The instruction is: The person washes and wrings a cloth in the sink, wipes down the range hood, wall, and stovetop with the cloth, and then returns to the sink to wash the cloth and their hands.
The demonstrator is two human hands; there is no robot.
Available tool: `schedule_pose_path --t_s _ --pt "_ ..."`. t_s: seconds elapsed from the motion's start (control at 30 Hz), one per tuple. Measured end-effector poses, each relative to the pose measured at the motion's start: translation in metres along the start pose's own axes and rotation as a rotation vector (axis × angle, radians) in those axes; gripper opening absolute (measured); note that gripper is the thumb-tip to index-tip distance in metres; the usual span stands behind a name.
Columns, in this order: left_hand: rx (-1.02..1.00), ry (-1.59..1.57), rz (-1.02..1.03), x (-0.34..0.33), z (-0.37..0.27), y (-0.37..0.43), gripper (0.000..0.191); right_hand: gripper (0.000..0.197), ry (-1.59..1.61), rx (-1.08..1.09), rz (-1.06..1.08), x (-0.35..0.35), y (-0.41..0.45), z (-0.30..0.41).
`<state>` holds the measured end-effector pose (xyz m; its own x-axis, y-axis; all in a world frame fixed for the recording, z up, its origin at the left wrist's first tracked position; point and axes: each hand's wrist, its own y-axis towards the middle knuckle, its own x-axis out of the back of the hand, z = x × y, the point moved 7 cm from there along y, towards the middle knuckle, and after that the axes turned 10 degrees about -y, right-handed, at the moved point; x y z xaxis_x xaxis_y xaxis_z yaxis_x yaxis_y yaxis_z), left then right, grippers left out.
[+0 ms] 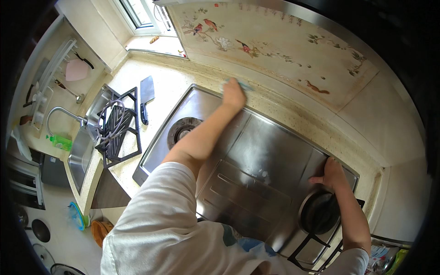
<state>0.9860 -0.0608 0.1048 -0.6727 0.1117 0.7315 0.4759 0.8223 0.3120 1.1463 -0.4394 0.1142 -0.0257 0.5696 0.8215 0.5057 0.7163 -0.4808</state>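
Observation:
My left hand (234, 94) holds a pale blue-green cloth (245, 86) against the stone counter (275, 118) behind the gas cooktop (254, 147). The cloth is blurred and partly hidden by the hand. At the cooktop's right rear edge rests my right hand (332, 174), its thumb spread on the steel and its other fingers over the edge, with nothing seen in it. Just below that hand a black pan (318, 215) sits over the right burner area. My left forearm partly covers a bare round burner (184, 130). Pale smudges mark the steel in the middle.
A cleaver (147, 92) lies on the counter left of the cooktop. Beside it, a black pan support (118, 137) with a looped purplish cord (115, 117) overhangs the sink (80, 161). Another black support (306, 251) stands at front right. A tiled wall (275, 58) rises behind.

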Motion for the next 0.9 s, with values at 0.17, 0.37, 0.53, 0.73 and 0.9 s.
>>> schedule_pose_path --t_s 0.17,0.37,0.53,0.73,0.9 --pt "-0.266 -0.269 0.057 -0.042 -0.09 -0.062 0.023 0.115 0.066 -0.011 0.078 0.001 0.001 0.0" --pt "-0.562 -0.195 0.322 -0.107 -0.169 -0.123 0.016 0.121 -0.025 0.019 0.099 -0.005 0.01 0.009" --pt "-0.547 -0.159 0.475 -0.065 -0.137 -0.091 0.019 0.12 -0.025 0.001 0.058 -0.015 0.005 0.003" --pt "-0.431 0.007 0.417 0.027 0.016 -0.007 0.024 0.107 -0.018 0.003 -0.011 0.0 0.002 0.007" --pt "-0.284 0.359 0.245 0.07 0.064 0.02 0.025 0.105 0.004 -0.021 0.02 -0.005 0.001 0.001"
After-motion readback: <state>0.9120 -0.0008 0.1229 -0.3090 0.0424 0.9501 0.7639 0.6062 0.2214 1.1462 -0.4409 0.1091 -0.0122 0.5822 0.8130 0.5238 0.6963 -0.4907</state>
